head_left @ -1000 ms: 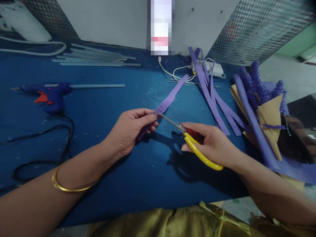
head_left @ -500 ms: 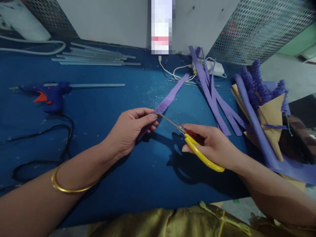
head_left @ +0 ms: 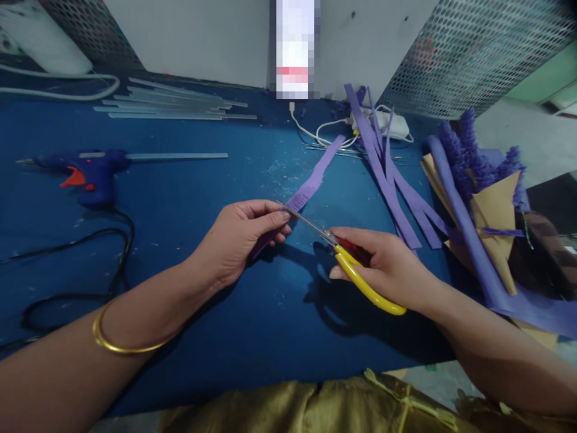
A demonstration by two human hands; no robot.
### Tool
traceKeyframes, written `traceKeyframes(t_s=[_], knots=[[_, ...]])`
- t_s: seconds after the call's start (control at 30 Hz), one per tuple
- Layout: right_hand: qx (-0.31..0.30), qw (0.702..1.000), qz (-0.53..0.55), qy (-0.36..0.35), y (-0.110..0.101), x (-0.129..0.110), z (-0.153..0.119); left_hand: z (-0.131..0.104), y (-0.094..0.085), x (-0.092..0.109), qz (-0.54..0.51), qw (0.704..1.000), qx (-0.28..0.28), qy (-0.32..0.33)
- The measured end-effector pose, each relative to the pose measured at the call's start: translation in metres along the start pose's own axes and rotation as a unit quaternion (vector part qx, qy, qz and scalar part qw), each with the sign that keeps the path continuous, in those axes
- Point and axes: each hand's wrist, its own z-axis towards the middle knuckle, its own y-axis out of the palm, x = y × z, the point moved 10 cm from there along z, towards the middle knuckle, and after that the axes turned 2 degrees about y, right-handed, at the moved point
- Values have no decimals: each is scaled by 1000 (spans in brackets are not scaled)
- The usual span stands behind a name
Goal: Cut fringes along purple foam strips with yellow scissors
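Since the earlier frame, the scissors (head_left: 369, 290) have shifted slightly leftward, their yellow handle now nearer the left hand (head_left: 246, 237). That hand pinches a narrow purple strip (head_left: 311, 183) between thumb and fingers, above the middle of the blue table (head_left: 270, 343). Smooth toward its far end, the strip is rippled and marked with fine crosswise lines near the thumb; its lower end trails beneath the palm. Fingers curled around the handles, the right hand (head_left: 387, 258) holds the scissors, blades reaching the strip right beside the left fingertips. Thumb and fingers hide part of the strip.

Beyond the right hand lie loose purple strips (head_left: 391, 198), crossing in front of a white adapter (head_left: 394, 126). A white cable (head_left: 311, 137) curls by the held strip's far end; whether they touch, I cannot tell. Farther left sits a blue glue gun (head_left: 101, 174), near translucent sticks (head_left: 175, 108).
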Motion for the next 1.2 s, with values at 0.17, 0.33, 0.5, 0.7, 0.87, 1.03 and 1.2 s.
traceKeyframes(t_s=[0.17, 0.33, 0.5, 0.7, 0.87, 1.03, 1.2], knots=[[-15, 1000, 20, 9, 2, 0, -1, -1, 2, -1, -6, 1000, -8, -7], [-27, 998, 42, 22, 3, 3, -2, -1, 2, -2, -12, 1000, -14, -13], [-23, 998, 52, 33, 2, 6, -2, 0, -1, -2, -21, 1000, -4, -4], [-38, 995, 87, 41, 5, 7, -2, 0, -1, -1, -38, 999, -3, -10], [-55, 986, 148, 52, 8, 7, -2, 0, 3, 1, -60, 998, -18, -21], [-42, 991, 122, 46, 6, 7, 0, 1, 2, -1, -45, 999, -16, -16], [-18, 998, 56, 26, 2, 7, 1, 2, -1, -1, -29, 1000, 1, -1]])
